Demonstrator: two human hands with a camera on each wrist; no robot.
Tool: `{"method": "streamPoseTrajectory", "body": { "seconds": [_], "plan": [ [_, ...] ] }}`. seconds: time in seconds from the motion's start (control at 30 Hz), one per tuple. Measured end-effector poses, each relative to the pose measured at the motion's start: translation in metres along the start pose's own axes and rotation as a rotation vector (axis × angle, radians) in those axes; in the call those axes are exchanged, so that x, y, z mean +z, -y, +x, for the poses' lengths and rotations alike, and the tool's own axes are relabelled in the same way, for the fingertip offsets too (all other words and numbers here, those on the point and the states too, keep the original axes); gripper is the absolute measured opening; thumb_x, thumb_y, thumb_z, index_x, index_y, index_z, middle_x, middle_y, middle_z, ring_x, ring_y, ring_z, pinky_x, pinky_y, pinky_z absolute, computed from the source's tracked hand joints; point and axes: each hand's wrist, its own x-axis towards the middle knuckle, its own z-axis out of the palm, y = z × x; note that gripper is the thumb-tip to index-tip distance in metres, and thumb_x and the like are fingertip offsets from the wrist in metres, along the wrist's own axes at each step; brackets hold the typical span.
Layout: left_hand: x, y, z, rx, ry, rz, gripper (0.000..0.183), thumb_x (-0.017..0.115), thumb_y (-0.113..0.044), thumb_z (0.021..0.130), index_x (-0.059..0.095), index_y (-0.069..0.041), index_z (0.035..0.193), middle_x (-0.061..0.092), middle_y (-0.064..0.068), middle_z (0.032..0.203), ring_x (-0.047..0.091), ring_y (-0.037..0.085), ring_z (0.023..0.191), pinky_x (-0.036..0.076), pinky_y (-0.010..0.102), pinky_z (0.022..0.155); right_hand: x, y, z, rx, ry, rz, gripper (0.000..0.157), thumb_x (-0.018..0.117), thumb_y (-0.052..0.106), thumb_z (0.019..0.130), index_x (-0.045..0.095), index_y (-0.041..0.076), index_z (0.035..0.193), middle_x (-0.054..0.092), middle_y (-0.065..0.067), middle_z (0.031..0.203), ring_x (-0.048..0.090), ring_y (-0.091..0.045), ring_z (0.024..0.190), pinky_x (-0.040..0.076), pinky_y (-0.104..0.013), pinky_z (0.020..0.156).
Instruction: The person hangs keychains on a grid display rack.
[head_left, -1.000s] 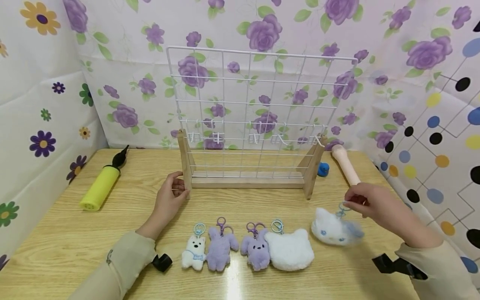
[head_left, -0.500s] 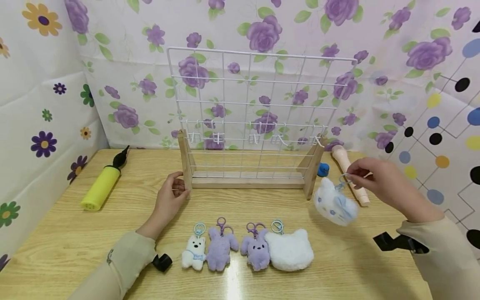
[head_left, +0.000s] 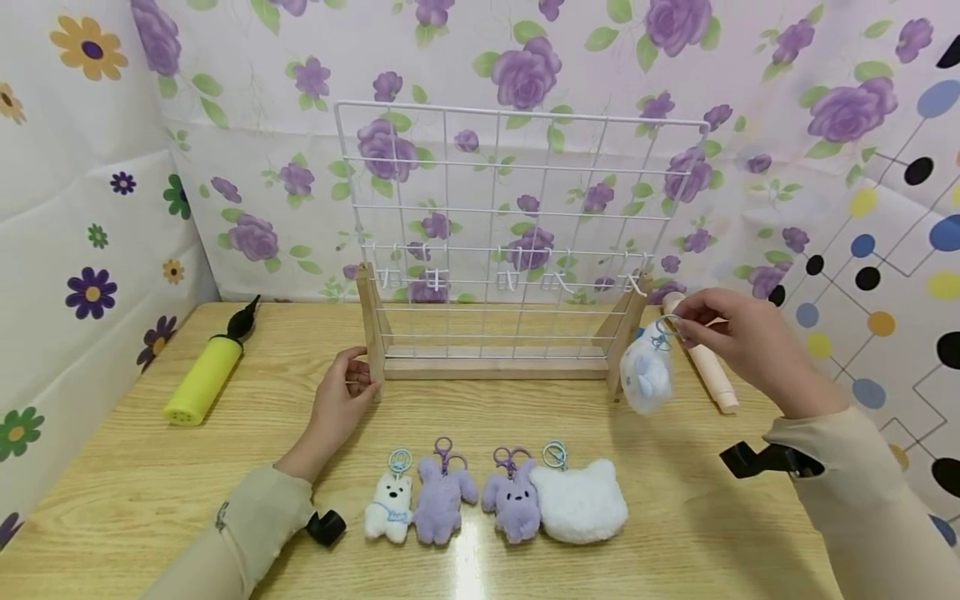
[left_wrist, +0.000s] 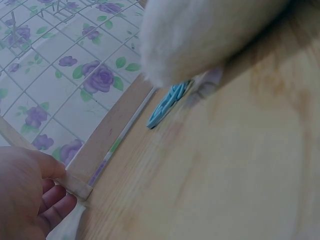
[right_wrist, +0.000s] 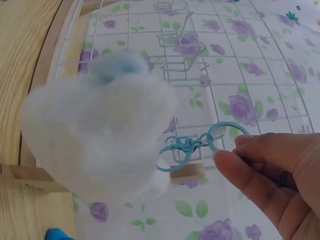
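Observation:
In the head view my right hand (head_left: 742,342) pinches the blue ring (right_wrist: 227,131) of a white plush cat keychain (head_left: 647,373) between thumb and fingertips. The plush hangs in the air by the rack's right wooden post (head_left: 626,337); in the right wrist view it blurs in front of the grid. My left hand (head_left: 342,387) grips the lower end of the left wooden post (head_left: 370,321) of a white wire grid rack (head_left: 495,208). Several white hooks (head_left: 510,279) line one grid bar. The left wrist view shows that thumb and curled fingers at the wood.
On the table before the rack lie a small white dog keychain (head_left: 389,507), two purple plush keychains (head_left: 438,504) and a face-down white plush (head_left: 581,504). A yellow hand pump (head_left: 204,379) lies left. A pale pink cylinder (head_left: 712,375) lies right, behind my right hand.
My right hand has lifted the cat keychain off the table and carried it up and leftward to the rack's right post. The plush has turned as it hangs. My left hand stays put.

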Motion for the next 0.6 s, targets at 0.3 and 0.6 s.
{"method": "streamPoseTrajectory", "body": {
  "seconds": [0.3,0.6],
  "plan": [
    [-0.001,-0.003,-0.001,-0.005,0.000,-0.006,0.056,0.065,0.004,0.086,0.040,0.002,0.136,0.056,0.022,0.111,0.057,0.030,0.097,0.045,0.008,0.072,0.011,0.005,0.012,0.105,-0.090,0.170,0.013,0.061,0.008,0.093,0.065,0.002,0.103,0.070,-0.016,0.092,0.064,0.004,0.067,0.050,-0.006,0.064],
    [-0.001,-0.003,-0.001,-0.012,0.004,-0.012,0.056,0.064,0.004,0.087,0.039,0.001,0.137,0.055,0.022,0.112,0.056,0.029,0.097,0.046,0.009,0.073,0.019,-0.002,0.024,0.071,-0.086,0.257,0.017,0.058,0.010,0.095,0.063,-0.003,0.106,0.069,-0.021,0.094,0.063,0.009,0.068,0.051,-0.007,0.064]
  ]
}}
